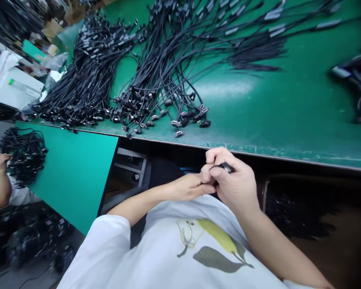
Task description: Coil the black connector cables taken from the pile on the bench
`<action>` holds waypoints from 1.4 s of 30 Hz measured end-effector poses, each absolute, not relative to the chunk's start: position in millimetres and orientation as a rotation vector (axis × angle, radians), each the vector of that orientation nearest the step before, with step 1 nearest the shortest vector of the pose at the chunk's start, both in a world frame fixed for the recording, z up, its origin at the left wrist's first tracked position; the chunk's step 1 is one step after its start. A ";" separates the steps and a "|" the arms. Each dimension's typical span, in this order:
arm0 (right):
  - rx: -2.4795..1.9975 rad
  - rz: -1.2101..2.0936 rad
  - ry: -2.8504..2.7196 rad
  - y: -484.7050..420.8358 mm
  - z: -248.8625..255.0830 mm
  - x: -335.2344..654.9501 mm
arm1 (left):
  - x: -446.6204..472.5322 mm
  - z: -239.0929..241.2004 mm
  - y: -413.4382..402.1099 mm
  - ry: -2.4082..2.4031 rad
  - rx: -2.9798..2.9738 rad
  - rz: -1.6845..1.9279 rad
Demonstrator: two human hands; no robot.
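Close to my body, just below the bench's front edge, my two hands meet around a black cable. My right hand point(237, 180) is closed on its end, and a black connector point(227, 166) with a pale metal part pokes out between thumb and forefinger. Against the right fingers, my left hand point(194, 186) is closed and seems to pinch the same cable; the fingers hide most of it. Beyond them on the bench lies a loose bundle of black cables point(165, 52), several oval-flanged connectors at its near end.
A denser cable pile point(81, 76) covers the left of the green bench point(289, 112). More cables point(359, 80) lie at far right. A lower green table point(75, 160) adjoins at left, where another person's hand point(0, 162) touches a cable bundle point(25, 154). A dark bin point(266, 188) stands below.
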State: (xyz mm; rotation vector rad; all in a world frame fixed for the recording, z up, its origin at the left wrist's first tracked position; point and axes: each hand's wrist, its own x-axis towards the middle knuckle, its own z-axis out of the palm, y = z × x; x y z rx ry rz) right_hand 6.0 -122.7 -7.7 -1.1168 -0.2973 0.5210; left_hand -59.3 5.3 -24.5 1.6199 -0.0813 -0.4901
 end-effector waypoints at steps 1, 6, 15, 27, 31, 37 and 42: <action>-1.083 0.525 -0.276 -121.9 -8.0 6.1 | -60.7 -27.9 2.8 -0.077 1.585 -0.494; -1.099 0.480 -0.302 -116.0 -0.5 18.4 | -62.9 -33.5 -3.8 0.092 1.447 -0.395; -1.067 0.548 -0.277 -107.3 -1.5 40.5 | -52.9 -15.0 -15.4 0.277 0.573 -0.692; -1.221 0.560 -0.311 -109.4 -25.1 56.6 | -42.9 -18.3 -28.3 0.486 0.361 -0.448; -1.728 0.061 -0.685 -125.1 -33.6 36.5 | -31.9 -16.1 -16.2 0.540 0.564 0.031; -2.000 -0.198 -1.236 -129.1 -44.5 -1.2 | -29.0 -4.9 -11.8 0.561 0.597 0.162; -1.779 0.340 -0.771 -122.5 -41.2 -4.2 | -33.8 -6.3 -12.9 0.550 0.592 0.112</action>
